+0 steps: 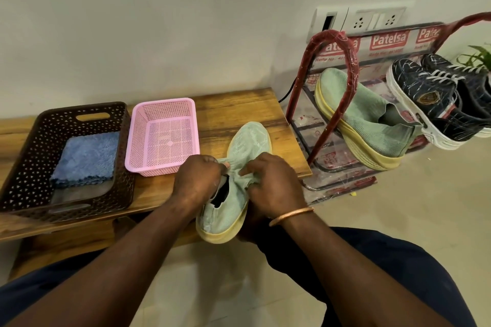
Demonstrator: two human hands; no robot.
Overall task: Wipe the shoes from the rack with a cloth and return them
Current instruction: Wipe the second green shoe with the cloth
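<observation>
The green knit shoe (pixel 251 141) lies at the table (pixel 239 106) edge, its soft collar pinched by the left hand (pixel 198 180) and right hand (pixel 273 188). It looks light and floppy, so the firmer yellow sole (pixel 220 235) below the fingers (pixel 253 168) seems a surer hold.

A dark brown perforated basket (pixel 26 141) and a pink mesh basket (pixel 162 106) are sitting side by side on a low wooden bench (pixel 233 111) against the wall. Off to the right, a white switch-and-socket panel (pixel 372 20) is sitting on the wall, a black cable (pixel 286 94) is trailing past the bench's end, and green plant leaves (pixel 478 57) are poking in at the edge.
</observation>
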